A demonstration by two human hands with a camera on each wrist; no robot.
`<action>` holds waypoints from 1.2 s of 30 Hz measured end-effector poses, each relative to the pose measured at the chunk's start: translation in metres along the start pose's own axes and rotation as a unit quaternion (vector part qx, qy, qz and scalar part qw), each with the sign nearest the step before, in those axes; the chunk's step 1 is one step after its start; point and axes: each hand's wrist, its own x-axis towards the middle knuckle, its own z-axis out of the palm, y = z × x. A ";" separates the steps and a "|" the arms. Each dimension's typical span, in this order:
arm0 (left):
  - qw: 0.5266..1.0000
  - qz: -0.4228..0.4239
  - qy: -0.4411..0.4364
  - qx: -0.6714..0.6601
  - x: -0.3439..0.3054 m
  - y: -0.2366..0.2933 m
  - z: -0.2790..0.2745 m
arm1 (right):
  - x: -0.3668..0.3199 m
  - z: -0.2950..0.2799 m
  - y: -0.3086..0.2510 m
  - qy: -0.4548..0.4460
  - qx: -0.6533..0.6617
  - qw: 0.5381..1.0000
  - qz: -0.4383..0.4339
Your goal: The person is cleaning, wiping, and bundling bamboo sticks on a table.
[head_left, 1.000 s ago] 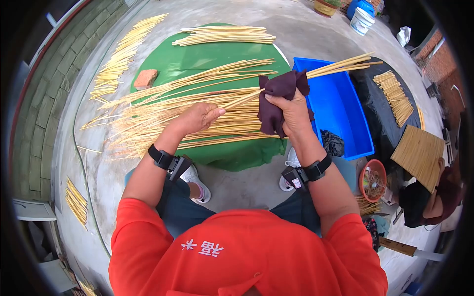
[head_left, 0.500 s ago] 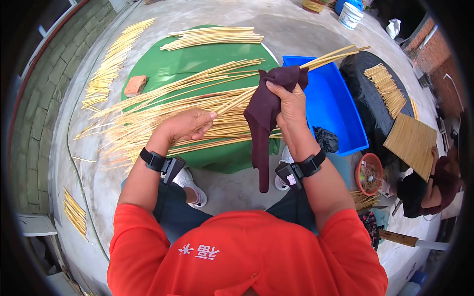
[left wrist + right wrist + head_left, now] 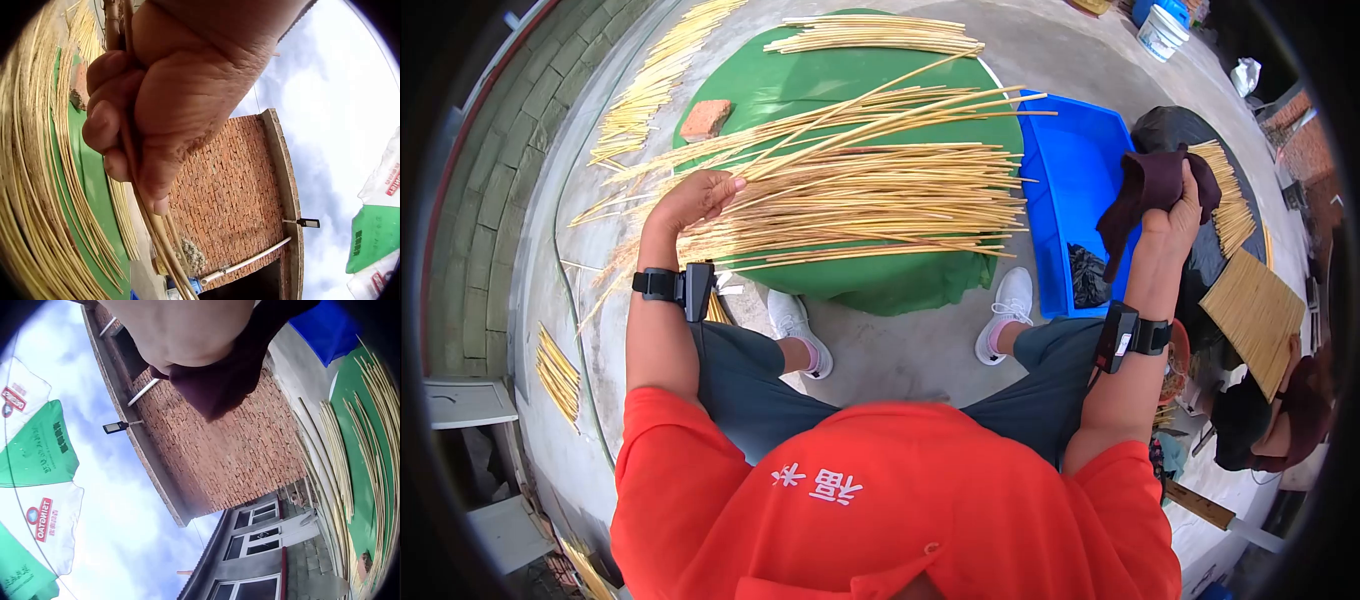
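Observation:
My left hand (image 3: 698, 198) grips a few thin straw-coloured stalks (image 3: 870, 128) near their feathery end. Their bare ends reach right over the green sheet (image 3: 800, 75) to the rim of a blue tub (image 3: 1052, 240). In the left wrist view the fingers curl round the stalks (image 3: 159, 237), thumb pressed along them. Far to the right, my right hand (image 3: 1172, 230) holds a dark purple cloth (image 3: 1142, 190), bunched, with one end hanging down. Only part of the cloth (image 3: 212, 390) shows in the right wrist view. A wide layer of similar stalks (image 3: 890, 200) lies below the held ones.
A brick (image 3: 705, 120) rests on the sheet's left side. Further stalk bundles lie at the back (image 3: 875, 35) and on the concrete at left (image 3: 655, 80). Black plastic (image 3: 1088, 275) sits in the tub. At right, another person (image 3: 1270, 415) is beside a woven stalk mat (image 3: 1255, 305).
The cloth was wrapped round the stalks and has come off their right ends, carried right by my right hand. My left hand has moved left with the stalks.

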 end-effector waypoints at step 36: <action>0.861 0.089 0.160 0.474 0.100 -0.064 0.101 | -0.209 0.033 0.148 -0.546 -0.459 0.561 0.421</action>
